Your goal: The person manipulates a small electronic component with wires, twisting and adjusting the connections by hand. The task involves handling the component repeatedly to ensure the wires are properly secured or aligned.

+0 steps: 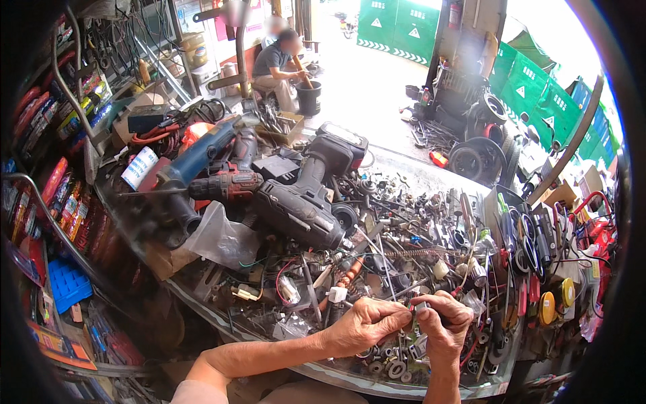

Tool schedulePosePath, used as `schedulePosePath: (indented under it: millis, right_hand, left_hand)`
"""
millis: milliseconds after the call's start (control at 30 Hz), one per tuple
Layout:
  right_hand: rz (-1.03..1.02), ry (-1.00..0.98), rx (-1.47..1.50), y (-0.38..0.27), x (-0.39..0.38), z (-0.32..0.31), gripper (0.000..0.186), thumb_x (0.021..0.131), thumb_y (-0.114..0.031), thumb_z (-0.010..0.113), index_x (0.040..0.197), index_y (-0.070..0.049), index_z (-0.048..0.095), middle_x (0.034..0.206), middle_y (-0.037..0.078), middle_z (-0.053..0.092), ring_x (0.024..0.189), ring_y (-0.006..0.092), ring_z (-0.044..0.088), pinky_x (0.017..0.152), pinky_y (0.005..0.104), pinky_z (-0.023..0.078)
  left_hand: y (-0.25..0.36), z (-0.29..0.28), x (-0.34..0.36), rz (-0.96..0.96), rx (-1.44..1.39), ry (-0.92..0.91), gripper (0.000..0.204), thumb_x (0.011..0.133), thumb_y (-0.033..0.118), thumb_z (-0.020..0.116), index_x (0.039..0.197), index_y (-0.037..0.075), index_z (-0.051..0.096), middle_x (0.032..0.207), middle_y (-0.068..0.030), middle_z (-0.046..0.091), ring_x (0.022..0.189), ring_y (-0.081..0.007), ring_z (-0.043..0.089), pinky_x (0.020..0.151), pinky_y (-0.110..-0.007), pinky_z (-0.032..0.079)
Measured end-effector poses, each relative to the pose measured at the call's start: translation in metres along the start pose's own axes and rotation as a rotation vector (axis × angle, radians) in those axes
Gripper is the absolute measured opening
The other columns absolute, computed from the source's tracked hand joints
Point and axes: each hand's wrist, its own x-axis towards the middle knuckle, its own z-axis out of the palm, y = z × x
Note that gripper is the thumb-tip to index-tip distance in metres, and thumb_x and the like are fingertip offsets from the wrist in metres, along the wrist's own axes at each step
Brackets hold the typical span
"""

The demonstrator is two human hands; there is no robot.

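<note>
Over the near edge of a cluttered workbench, my two hands meet almost fingertip to fingertip. My left hand (367, 328) is closed in a pinch, and whatever lies between its fingers is too small to make out. A small grey metallic piece (422, 307) shows between the thumb and fingers of my right hand (447, 324). Just beyond the left fingers, a thin metal rod (381, 261) slants across the heap; whether the hand touches it cannot be told. Several washers (397, 369) and loose small parts lie below the hands.
A large black cordless power tool (296, 205), a red-and-black drill (225, 185) and a blue power tool (202, 155) lie beyond the heap. Pliers and scissors (521, 232) crowd the right. Farther off, a seated person (277, 71) holds a stick in a black bucket (309, 99).
</note>
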Motion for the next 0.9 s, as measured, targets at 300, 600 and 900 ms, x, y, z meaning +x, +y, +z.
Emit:
schedulePosePath:
  millis: [300, 600, 900]
  right_hand:
    - [0.325, 0.065, 0.689, 0.012, -0.002, -0.01, 0.024, 0.085, -0.016, 0.066, 0.09, 0.007, 0.063, 0.061, 0.0, 0.052, 0.053, 0.0049, 0.044, 0.046, 0.0186, 0.032]
    - [0.377, 0.278, 1.273, 0.018, 0.01, -0.037, 0.037, 0.073, 0.011, 0.04, 0.108, 0.008, 0.052, 0.117, 0.021, 0.053, 0.107, 0.0288, 0.053, 0.093, 0.0399, 0.048]
    - [0.494, -0.088, 0.728, 0.005, 0.009, -0.011, 0.036, 0.093, -0.013, 0.051, 0.124, 0.005, 0.049, 0.094, 0.007, 0.06, 0.061, 0.0063, 0.049, 0.051, 0.0186, 0.038]
  left_hand:
    - [-0.005, 0.007, 0.001, -0.063, -0.038, 0.033, 0.021, 0.097, 0.018, 0.052, 0.094, 0.001, 0.063, 0.067, 0.0051, 0.049, 0.059, -0.0018, 0.041, 0.051, -0.02, 0.034]
    - [0.006, 0.003, 0.007, -0.106, -0.194, 0.242, 0.031, 0.097, 0.018, 0.049, 0.126, 0.006, 0.053, 0.061, 0.0006, 0.05, 0.044, -0.0016, 0.035, 0.038, -0.016, 0.024]
    - [0.008, -0.004, 0.004, -0.214, -0.284, 0.087, 0.023, 0.098, 0.025, 0.047, 0.099, 0.004, 0.057, 0.062, 0.0001, 0.052, 0.045, -0.0014, 0.037, 0.039, -0.017, 0.023]
